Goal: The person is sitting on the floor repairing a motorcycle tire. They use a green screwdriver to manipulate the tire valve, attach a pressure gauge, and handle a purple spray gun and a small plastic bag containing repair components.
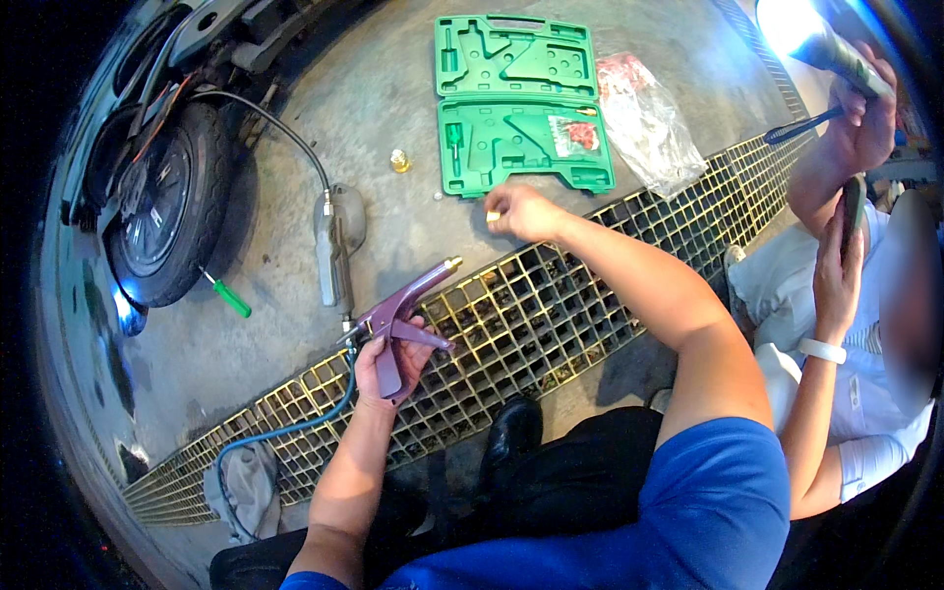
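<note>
My left hand is closed around the grip of a purple tire plug gun, whose brass tip points up and to the right. My right hand pinches a small brass-coloured fitting just below the near edge of an open green plastic case. The case has moulded slots, a green-handled tool on its left side and a small bag of red pieces. On the floor to the left of the case stands a little brass-coloured jar or part, too small to name.
A wheel with a black tire is at left, a green-handled screwdriver stuck out from it. An inflator with hoses lies beside it. Metal grating crosses the floor. At right another person holds a lit flashlight and a phone.
</note>
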The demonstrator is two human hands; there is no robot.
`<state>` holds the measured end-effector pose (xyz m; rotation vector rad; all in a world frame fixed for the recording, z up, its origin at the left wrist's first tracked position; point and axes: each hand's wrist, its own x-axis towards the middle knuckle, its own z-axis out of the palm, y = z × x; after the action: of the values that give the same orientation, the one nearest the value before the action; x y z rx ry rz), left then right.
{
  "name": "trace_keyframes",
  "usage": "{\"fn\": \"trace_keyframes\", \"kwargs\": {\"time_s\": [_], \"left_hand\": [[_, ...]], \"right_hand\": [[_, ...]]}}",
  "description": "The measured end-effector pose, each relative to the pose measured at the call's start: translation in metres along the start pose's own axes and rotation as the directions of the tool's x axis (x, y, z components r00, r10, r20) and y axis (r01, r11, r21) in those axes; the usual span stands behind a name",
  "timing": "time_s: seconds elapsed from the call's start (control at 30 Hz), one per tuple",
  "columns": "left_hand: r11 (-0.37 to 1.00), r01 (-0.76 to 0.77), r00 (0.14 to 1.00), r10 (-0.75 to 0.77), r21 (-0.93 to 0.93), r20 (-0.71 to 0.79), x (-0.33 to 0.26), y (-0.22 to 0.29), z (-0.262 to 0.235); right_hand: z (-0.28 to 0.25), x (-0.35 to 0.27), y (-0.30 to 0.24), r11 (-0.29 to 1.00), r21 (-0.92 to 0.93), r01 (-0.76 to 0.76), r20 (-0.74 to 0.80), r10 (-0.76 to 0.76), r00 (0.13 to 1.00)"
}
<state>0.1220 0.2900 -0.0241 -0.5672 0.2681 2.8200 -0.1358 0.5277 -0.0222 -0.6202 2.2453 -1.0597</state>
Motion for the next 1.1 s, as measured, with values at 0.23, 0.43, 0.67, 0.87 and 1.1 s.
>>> {"fn": "trace_keyframes", "kwargs": {"time_s": [0.23, 0.43, 0.67, 0.87, 1.1], "left_hand": [[0.997, 0.059, 0.998, -0.058, 0.042, -0.037, -0.004, -0.01, 0.003], [0.992, 0.084, 0.992, -0.074, 0.093, -0.106, 0.002, -0.028, 0.005], [0.994, 0.079, 0.986, -0.067, 0.076, -0.154, 0.013, -0.033, -0.004], [0.993, 0.113, 0.982, -0.105, 0.045, -0.159, 0.014, -0.036, -0.014], [0.993, 0.116, 0.98, -0.109, 0.033, -0.165, 0.014, -0.033, -0.017]], "right_hand": [[-0.049, 0.076, 0.022, 0.875, -0.454, -0.169, -0.48, -0.08, 0.874], [-0.059, 0.111, 0.05, 0.788, -0.604, -0.119, -0.463, -0.225, 0.857], [-0.115, 0.101, 0.07, 0.835, -0.32, -0.448, -0.704, 0.107, 0.702], [-0.179, 0.096, 0.125, 0.72, -0.116, -0.684, -0.798, 0.342, 0.495], [-0.174, 0.12, 0.108, 0.604, -0.184, -0.776, -0.743, 0.432, 0.512]]}}
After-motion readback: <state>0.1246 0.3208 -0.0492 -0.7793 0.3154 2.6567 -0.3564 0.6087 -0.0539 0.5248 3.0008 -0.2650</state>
